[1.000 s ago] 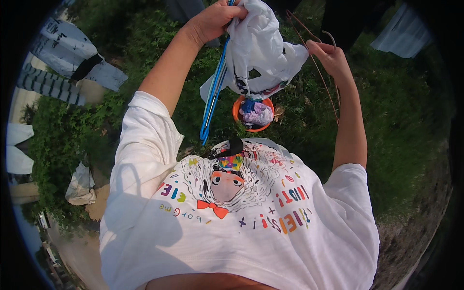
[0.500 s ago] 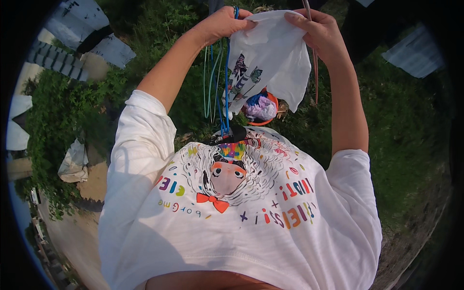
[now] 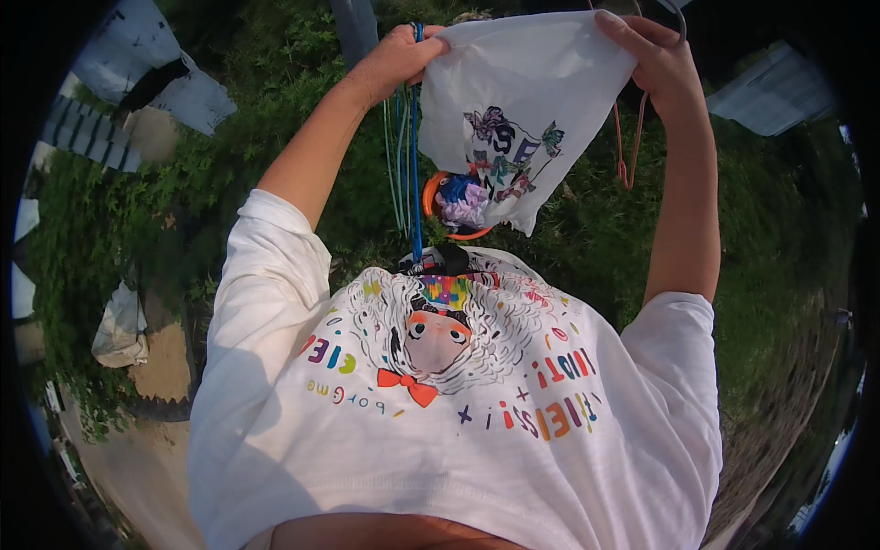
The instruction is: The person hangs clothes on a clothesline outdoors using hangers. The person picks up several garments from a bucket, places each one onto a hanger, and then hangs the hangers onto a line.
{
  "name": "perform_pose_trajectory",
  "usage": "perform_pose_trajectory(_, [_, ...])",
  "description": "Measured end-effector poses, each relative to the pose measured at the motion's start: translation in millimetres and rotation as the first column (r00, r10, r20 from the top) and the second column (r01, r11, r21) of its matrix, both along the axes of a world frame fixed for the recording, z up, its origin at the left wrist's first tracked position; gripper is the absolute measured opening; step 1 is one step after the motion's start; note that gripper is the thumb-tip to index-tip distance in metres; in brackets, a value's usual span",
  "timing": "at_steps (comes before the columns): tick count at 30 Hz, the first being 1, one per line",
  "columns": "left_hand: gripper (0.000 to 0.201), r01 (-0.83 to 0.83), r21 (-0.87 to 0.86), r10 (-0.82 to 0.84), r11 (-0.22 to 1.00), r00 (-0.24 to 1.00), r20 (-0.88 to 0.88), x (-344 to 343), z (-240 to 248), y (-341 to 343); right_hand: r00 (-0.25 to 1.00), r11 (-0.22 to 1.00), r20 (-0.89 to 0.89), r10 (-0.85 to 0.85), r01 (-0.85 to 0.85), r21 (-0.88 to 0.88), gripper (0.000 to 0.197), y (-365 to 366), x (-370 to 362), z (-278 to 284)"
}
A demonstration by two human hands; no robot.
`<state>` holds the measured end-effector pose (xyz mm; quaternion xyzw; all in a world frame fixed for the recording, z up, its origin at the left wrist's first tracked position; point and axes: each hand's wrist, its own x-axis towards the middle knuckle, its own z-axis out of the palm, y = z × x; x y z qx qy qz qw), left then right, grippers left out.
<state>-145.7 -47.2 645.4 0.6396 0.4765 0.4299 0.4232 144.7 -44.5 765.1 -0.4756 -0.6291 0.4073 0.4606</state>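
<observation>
A white printed garment (image 3: 522, 82), with dark letters and butterfly-like figures on it, is stretched between my two raised hands. My left hand (image 3: 399, 60) pinches its upper left corner; blue hangers (image 3: 418, 174) and green hangers (image 3: 400, 174) dangle from that same hand. The upper right corner is gripped by my right hand (image 3: 667, 69), thumb on the cloth. A reddish-brown hanger (image 3: 627, 174) hangs down by my right wrist, partly hidden by the hand. Beneath the cloth, an orange basin (image 3: 429, 194) holds crumpled blue and pale purple clothes (image 3: 463, 202), partly covered by the garment.
Green plants (image 3: 302, 110) spread around the basin and to both sides. Pale sheets or panels (image 3: 775, 92) lie at the far right, with more white pieces (image 3: 128, 50) at the far left. A whitish sack (image 3: 120, 330) stands at the left, near bare ground (image 3: 137, 467).
My hands have moved farther apart, the right one outward to the right. The garment is spread wider, its print now facing me more fully.
</observation>
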Motion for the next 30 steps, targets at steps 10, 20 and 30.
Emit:
perform_pose_trajectory(10, [0.018,0.045,-0.13,-0.067,0.99,0.984,-0.167,6.8,21.8,12.4,0.741,0.982,0.671,0.015,-0.135,0.128,0.043,64.8,37.2,-116.4])
perform_pose_trajectory(20, [0.053,-0.129,-0.101,0.086,0.987,0.933,-0.35,7.0,33.3,1.5,0.891,0.971,0.39,0.233,-0.232,-0.05,0.043,50.0,34.6,-156.2])
perform_pose_trajectory(30, [0.059,-0.12,-0.246,-0.044,0.962,0.819,-0.572,-8.0,111.6,-44.9,0.537,0.958,-0.821,0.193,-0.283,0.04,0.044,13.7,-12.9,-72.0])
